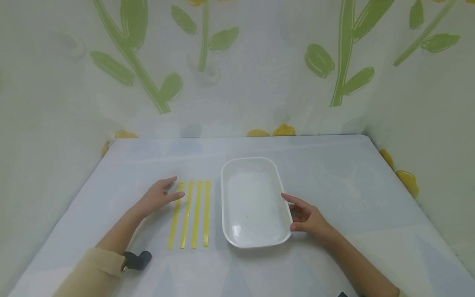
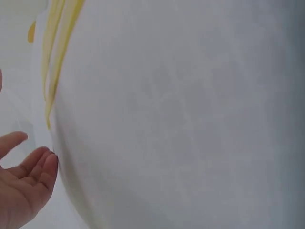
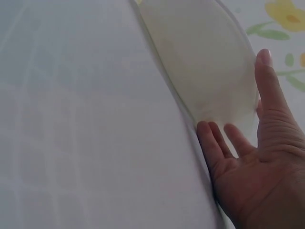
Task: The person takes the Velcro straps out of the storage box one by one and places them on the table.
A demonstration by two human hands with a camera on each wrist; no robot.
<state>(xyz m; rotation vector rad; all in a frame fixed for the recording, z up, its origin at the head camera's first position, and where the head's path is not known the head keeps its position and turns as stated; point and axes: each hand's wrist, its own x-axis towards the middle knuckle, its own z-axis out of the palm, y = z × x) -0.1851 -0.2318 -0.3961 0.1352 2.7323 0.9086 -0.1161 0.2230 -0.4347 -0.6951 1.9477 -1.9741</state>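
Observation:
A white rectangular dish (image 1: 252, 243) with rounded corners stands upright on the table in the head view. My right hand (image 1: 311, 218) rests at its right side, index fingertip and thumb at the rim. In the right wrist view the fingers of the right hand (image 3: 248, 162) lie loosely along the outer wall of the dish (image 3: 200, 52). Several flat yellow strips (image 1: 197, 214) lie side by side left of the dish. Over the leftmost strip my left hand (image 1: 157, 194) spreads thumb and fingers, holding nothing. The left wrist view has the left hand (image 2: 28, 186) below the yellow strips (image 2: 59, 57).
The table (image 1: 334, 165) wears a pale patterned cover. White walls with painted green stems (image 1: 126, 49) and yellow flowers (image 1: 284, 130) rise behind it and on both sides. A black strap (image 1: 137, 260) sits at the left sleeve cuff (image 1: 105, 262).

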